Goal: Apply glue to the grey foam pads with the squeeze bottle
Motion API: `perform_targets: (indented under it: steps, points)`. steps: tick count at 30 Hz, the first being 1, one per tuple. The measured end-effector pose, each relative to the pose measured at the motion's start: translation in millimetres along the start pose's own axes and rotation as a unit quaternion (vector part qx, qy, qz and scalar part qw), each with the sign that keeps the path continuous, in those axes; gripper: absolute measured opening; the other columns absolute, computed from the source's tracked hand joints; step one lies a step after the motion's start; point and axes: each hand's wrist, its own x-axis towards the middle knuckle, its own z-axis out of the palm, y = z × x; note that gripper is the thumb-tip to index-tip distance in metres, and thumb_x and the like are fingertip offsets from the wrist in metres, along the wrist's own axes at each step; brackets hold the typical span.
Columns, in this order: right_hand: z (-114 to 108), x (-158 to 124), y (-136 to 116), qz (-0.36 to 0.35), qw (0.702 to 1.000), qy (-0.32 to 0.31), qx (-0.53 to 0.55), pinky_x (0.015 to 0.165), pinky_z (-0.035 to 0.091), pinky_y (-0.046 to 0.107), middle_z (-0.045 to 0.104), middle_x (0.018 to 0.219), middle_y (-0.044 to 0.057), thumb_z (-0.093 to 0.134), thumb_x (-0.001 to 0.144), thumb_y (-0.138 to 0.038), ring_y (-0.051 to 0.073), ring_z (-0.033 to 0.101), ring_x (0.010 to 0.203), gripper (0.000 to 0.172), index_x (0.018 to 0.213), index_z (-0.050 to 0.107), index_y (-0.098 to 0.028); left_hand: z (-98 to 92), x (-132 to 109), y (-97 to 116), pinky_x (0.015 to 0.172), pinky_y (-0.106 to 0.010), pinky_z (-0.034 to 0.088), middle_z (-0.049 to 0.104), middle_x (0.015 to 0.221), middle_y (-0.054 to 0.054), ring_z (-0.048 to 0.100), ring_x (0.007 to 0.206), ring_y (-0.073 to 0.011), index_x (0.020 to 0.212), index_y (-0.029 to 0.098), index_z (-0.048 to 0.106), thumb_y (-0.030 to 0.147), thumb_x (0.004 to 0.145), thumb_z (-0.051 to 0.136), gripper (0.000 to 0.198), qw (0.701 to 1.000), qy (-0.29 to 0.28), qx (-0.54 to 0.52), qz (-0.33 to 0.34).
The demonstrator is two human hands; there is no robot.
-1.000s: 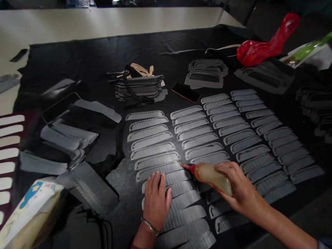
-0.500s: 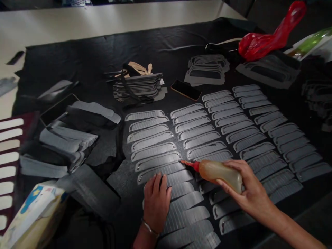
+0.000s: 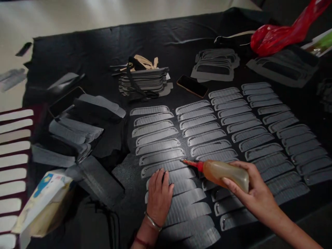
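My right hand [image 3: 255, 188] is wrapped round a squeeze bottle [image 3: 225, 174] of amber liquid with a red nozzle. The bottle lies tilted, its tip pointing left at the right end of a grey strip [image 3: 164, 167] in the nearest-left column. My left hand [image 3: 160, 192], wearing a bangle, rests palm down on the strips just below, fingers stretched out. Strips above have a shiny line along their curved upper edge; several overlapping strips [image 3: 193, 211] below look plain. More columns of strips [image 3: 204, 129] extend to the right, some hidden by my right hand and the bottle.
A phone [image 3: 192, 86] lies behind the strips, near a stack of grey pieces [image 3: 145, 81] and cut frames [image 3: 214, 67]. A red plastic bag [image 3: 280, 38] sits back right. Left are loose grey pieces [image 3: 77, 129], a printed packet [image 3: 46, 200] and a maroon sheet with pale strips [image 3: 15, 148].
The view has shifted, so most things sit further right and slightly higher. Against the strips, the nozzle tip has moved slightly left and nearer me. My left hand stays on the strips.
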Motion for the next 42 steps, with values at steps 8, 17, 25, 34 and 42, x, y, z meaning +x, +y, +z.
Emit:
perform_targets:
  steps: [8, 17, 25, 34, 42]
  points:
    - [-7.3, 7.4, -9.2, 0.117, 0.988, -0.011, 0.099, 0.057, 0.053, 0.027, 0.060, 0.091, 0.003, 0.062, 0.066, -0.057, 0.018, 0.061, 0.071, 0.045, 0.096, 0.049, -0.026, -2.2, -3.7, 1.5, 0.090, -0.043, 0.046, 0.056, 0.118, -0.014, 0.050, 0.111, -0.0268, 0.116, 0.011, 0.053, 0.021, 0.087, 0.049, 0.031, 1.000, 0.000, -0.004, -0.017]
    - [5.4, 4.9, -5.4, -0.073, 0.997, -0.018, -0.027, 0.058, 0.052, 0.029, 0.057, 0.090, 0.006, 0.059, 0.076, -0.044, 0.018, 0.060, 0.073, 0.034, 0.098, 0.048, -0.022, 1.7, -5.1, 1.6, 0.092, -0.043, 0.047, 0.056, 0.120, -0.013, 0.051, 0.112, -0.0256, 0.119, 0.012, 0.050, 0.018, 0.087, 0.047, 0.033, 0.999, -0.005, -0.014, -0.031]
    - [7.0, 10.5, 4.0, -0.161, 0.984, -0.018, -0.071, 0.066, 0.050, 0.034, 0.055, 0.090, 0.006, 0.058, 0.078, -0.038, 0.021, 0.057, 0.081, 0.030, 0.101, 0.048, -0.021, 1.3, -4.8, 1.4, 0.092, -0.043, 0.046, 0.055, 0.120, -0.013, 0.051, 0.112, -0.0256, 0.118, 0.013, 0.051, 0.019, 0.086, 0.048, 0.033, 0.999, -0.003, -0.021, -0.033]
    - [-22.5, -3.5, 7.2, 0.102, 0.988, -0.015, 0.113, 0.054, 0.053, 0.031, 0.062, 0.085, 0.004, 0.066, 0.067, -0.049, 0.020, 0.062, 0.068, 0.041, 0.097, 0.053, -0.024, 5.0, -6.5, 2.7, 0.091, -0.043, 0.046, 0.055, 0.120, -0.013, 0.049, 0.113, -0.0261, 0.119, 0.012, 0.050, 0.018, 0.086, 0.049, 0.034, 0.999, 0.008, -0.006, -0.030]
    - [-45.9, -9.9, -3.4, 0.237, 0.889, -0.080, 0.384, 0.058, 0.059, 0.034, 0.065, 0.102, 0.008, 0.050, 0.083, -0.041, 0.023, 0.066, 0.076, 0.026, 0.103, 0.055, -0.026, 6.2, -6.2, 3.7, 0.092, -0.044, 0.045, 0.056, 0.118, -0.013, 0.049, 0.113, -0.0264, 0.121, 0.015, 0.049, 0.018, 0.084, 0.052, 0.037, 0.999, 0.012, -0.003, -0.035]
